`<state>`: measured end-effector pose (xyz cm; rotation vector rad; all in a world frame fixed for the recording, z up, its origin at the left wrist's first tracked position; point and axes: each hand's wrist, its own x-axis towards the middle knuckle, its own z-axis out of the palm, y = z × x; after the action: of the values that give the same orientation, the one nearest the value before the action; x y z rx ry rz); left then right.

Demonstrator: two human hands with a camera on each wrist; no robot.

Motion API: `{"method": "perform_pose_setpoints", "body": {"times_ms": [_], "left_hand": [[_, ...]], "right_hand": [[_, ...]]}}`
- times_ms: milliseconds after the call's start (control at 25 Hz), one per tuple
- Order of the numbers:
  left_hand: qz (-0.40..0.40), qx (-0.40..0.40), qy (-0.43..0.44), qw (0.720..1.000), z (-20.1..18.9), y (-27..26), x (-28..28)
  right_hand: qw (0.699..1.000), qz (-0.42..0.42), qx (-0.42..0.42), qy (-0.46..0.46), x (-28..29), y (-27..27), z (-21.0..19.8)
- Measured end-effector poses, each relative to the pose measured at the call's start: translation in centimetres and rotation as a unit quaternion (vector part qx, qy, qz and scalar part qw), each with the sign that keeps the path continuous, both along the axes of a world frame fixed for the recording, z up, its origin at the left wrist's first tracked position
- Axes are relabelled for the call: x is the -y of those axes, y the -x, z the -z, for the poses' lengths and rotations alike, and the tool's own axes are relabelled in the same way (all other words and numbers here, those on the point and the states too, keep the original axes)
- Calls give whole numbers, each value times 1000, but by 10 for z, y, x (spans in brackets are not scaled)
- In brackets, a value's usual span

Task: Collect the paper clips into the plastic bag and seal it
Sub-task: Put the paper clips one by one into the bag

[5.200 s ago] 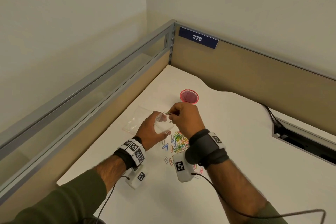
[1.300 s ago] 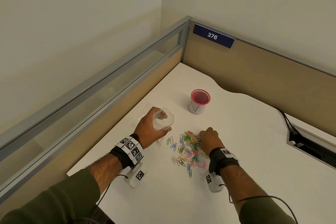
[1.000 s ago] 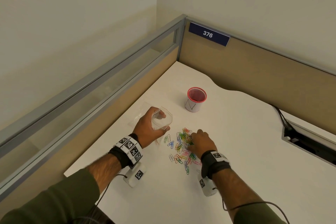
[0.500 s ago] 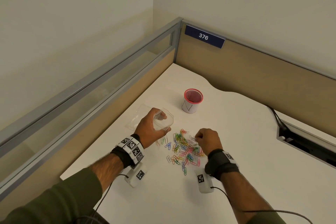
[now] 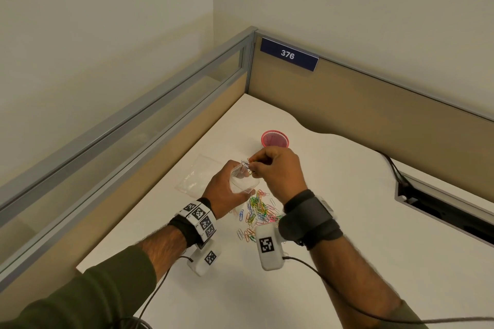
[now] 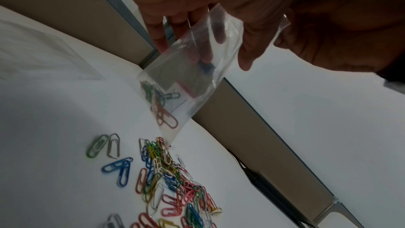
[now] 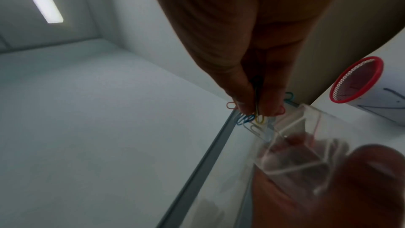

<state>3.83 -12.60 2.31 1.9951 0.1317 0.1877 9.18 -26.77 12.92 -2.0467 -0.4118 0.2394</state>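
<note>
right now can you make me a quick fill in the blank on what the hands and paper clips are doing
1. The left hand holds the clear plastic ____ open.
2. The right hand pinches a few paper clips at the bag's ____.
3. Most paper clips still lie in a pile on the white ____.
4. The mesh cup behind the hands has a ____ rim.

Missing words: bag; mouth; desk; red

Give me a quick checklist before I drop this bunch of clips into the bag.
1. Left hand grips the plastic bag: ok.
2. Bag mouth open: ok.
3. Right hand pinches a bunch of clips: ok.
4. Bunch fully over the mouth: cannot tell.
5. Clips already inside sit low in the bag: ok.
6. Pile on the desk collected: not ok, many remain.
</note>
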Motion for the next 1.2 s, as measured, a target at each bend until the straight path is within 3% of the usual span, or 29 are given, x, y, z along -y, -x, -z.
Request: {"method": "perform_pose_setpoints", "body": {"times_ms": [200,400,480,560,640,720,800,1040,1200], "left_hand": [[-9,-5,7,1000,-1,-2,-1],[-18,10,8,1000,-4,4,-5],[-27,6,18,999,-6,9,-10],[-38,7,24,999,-6,15,-18],[-48,11,35,998,-4,21,-27],[-57,14,42,997,-4,27,-31],[-60,7,43,997,-4,31,-31],[-49,8,53,997,-7,33,-22],[-50,13,53,997,-9,35,-21]], "right_hand": [[991,-41,53,119,-20,6,13],[996,6,74,39,-1,-1,6],[995,31,65,67,26,-13,25],[980,47,29,190,62,-23,67],[936,47,-44,345,96,-20,112],[899,51,-89,426,118,-5,146],[895,58,-83,434,119,10,162],[937,23,-88,336,110,35,161],[914,-1,-125,385,127,60,159]]}}
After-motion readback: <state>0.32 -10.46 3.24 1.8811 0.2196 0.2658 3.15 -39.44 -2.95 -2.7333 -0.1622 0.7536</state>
